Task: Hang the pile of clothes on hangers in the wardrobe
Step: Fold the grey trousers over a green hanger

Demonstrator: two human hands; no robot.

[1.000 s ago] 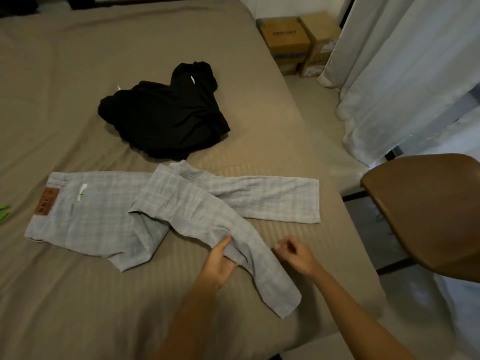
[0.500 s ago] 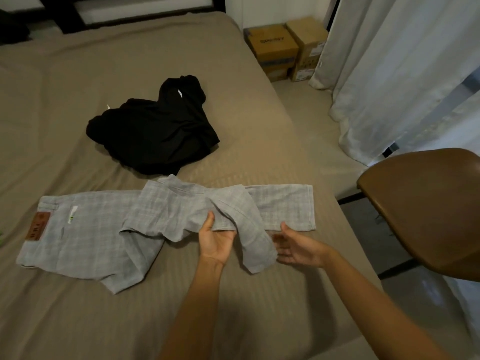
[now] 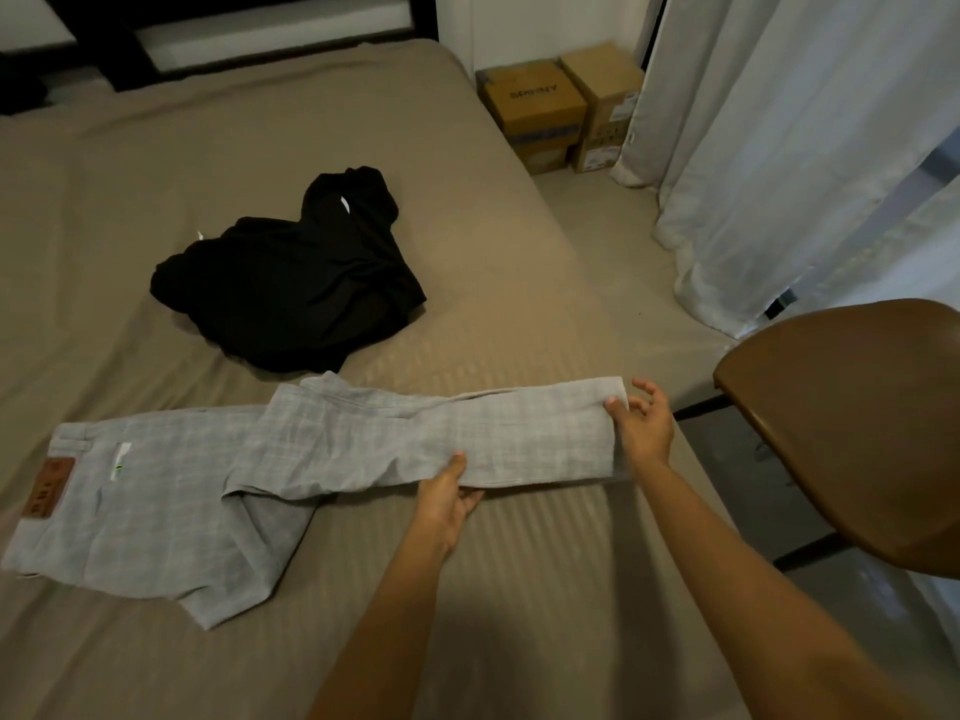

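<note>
Tan bed (image 3: 519,589) holds the grey trousers (image 3: 218,485), lying flat near a black clothes pile (image 3: 291,288). Both arms reach forward. The brown waist patch (image 3: 49,486) has letters too small to read. The left hand (image 3: 449,493) pinches the leg's near edge. The right hand (image 3: 641,423) hooks its thumb over the hem, fingers spread.

Light grey checked trousers (image 3: 218,491), black garment (image 3: 291,288), taupe striped bedsheet (image 3: 519,563), brown chair (image 3: 852,418), white curtains (image 3: 779,148)
</note>
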